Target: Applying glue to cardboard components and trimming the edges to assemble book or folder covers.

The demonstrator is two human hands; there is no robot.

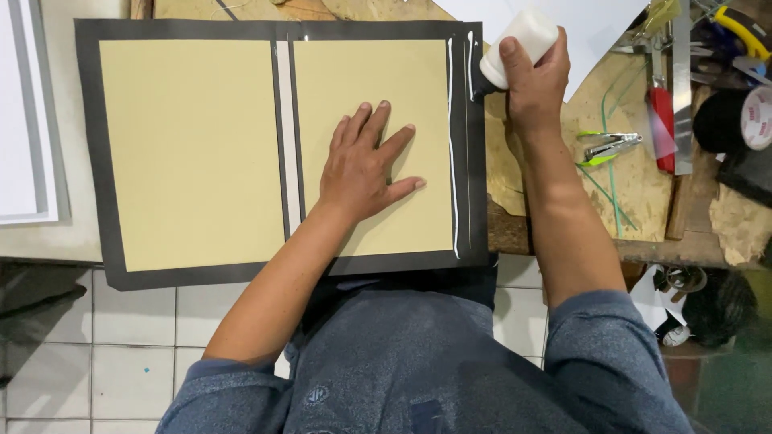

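While the left hand (366, 165) lies flat with fingers spread on the right tan board (371, 145), pressing it down, the right hand (532, 76) wraps closed around a white glue bottle (519, 44), tipped with its nozzle down at the far end of the dark paper's (88, 153) right margin. Two thin white glue lines (453, 153) run along that margin, their long axis going from the far edge toward the person, just right of the board's edge. The margin lies right of the left hand and just left of the right hand, which is the nearer of the two. A second tan board (189, 153) sits to the left, a narrow spine strip (285, 145) between them. Beyond the right hand, on the worn wooden bench (635, 193), lie a red-handled tool (662, 128), a metal ruler (682, 96) and a roll of black tape (736, 120).
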